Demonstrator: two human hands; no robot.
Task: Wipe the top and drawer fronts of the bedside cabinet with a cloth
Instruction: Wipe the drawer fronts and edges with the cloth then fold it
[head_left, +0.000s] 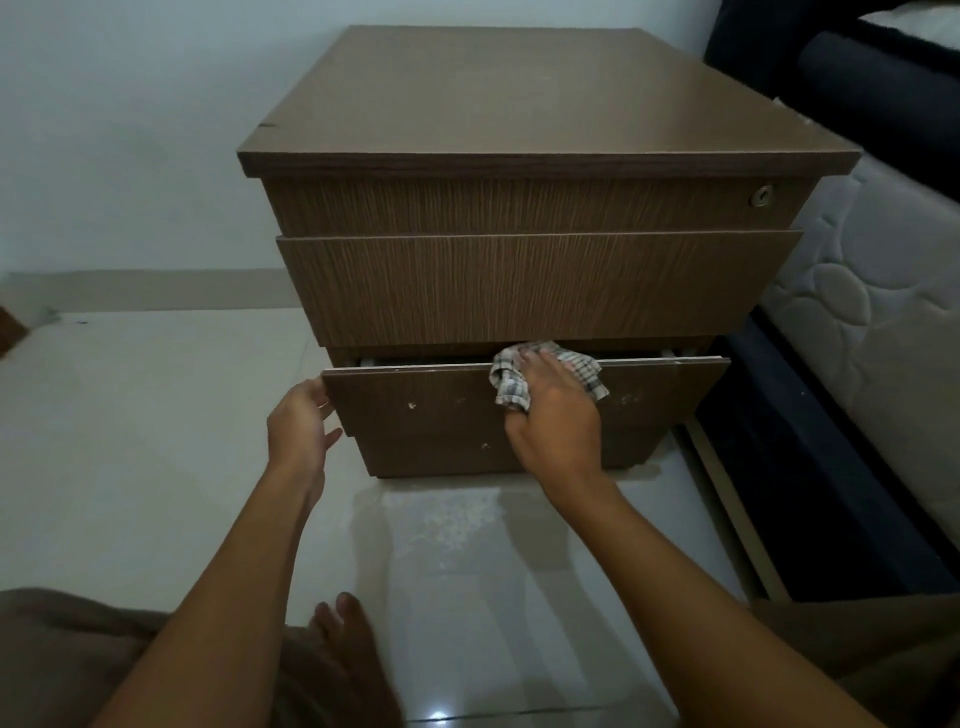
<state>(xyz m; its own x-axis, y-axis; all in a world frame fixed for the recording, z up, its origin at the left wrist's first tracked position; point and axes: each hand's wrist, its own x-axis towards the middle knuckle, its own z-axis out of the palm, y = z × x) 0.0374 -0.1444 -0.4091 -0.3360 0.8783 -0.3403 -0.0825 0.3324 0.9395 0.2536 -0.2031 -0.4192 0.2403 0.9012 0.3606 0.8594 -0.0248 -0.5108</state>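
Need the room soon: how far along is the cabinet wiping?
Cabinet top, top drawer and middle drawer show no obvious dirt, possibly done. In hand: right hand holds the cloth on the top edge of the bottom drawer; left hand touches its side. Left: white specks on that front.

This is a bedroom in somebody's home. Along the right side a thick quilted mattress (862, 322) lies on a dark bed frame (789, 467). Just beside it stands a brown wood-grain bedside cabinet (519, 104) with three drawer fronts and a small round lock (762, 196), its back towards a plain pale wall (130, 130). Everything stands on a glossy, light tiled floor (156, 441). A bare foot (348, 634) rests on the floor near its front edge. The light is dim and domestic.
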